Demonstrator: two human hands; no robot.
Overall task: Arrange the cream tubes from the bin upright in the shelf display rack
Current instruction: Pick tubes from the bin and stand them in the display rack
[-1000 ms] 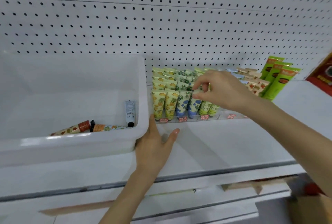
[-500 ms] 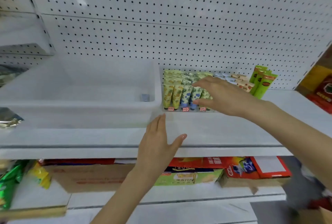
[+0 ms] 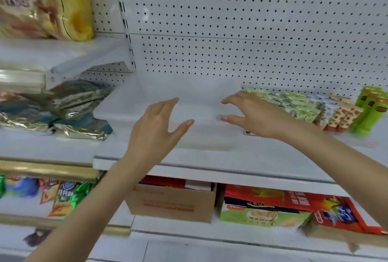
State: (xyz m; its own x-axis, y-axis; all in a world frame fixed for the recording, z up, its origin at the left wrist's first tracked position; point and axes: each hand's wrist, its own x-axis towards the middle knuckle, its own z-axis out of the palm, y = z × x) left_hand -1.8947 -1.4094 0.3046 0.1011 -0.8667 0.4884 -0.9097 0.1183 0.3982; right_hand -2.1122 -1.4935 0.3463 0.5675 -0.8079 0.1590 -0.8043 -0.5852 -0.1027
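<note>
On a white store shelf (image 3: 252, 156) backed by pegboard (image 3: 231, 30), a white plastic bin (image 3: 205, 135) sits at centre, its contents lost to motion blur; only a small bluish patch (image 3: 220, 117) shows low at its right end, and what it is cannot be told. Just right of the bin, cream tubes (image 3: 289, 104) in green and yellow prints stand upright in packed rows in the display rack (image 3: 249, 133), with orange-patterned tubes (image 3: 344, 114) and bright green tubes (image 3: 371, 110) further right. The left hand (image 3: 155, 127) hovers before the bin's front wall, fingers straight and thumb spread, gripping nothing. The right hand (image 3: 256, 114) is at the bin's right end, fingers extended leftward and thumb parted below them, also empty; its wrist covers the front-left corner of the rows, while its fingertips point away from them, the thumb tip beside the bluish patch. On the shelf below, a cardboard box (image 3: 172, 203) holds red-topped packs.
</note>
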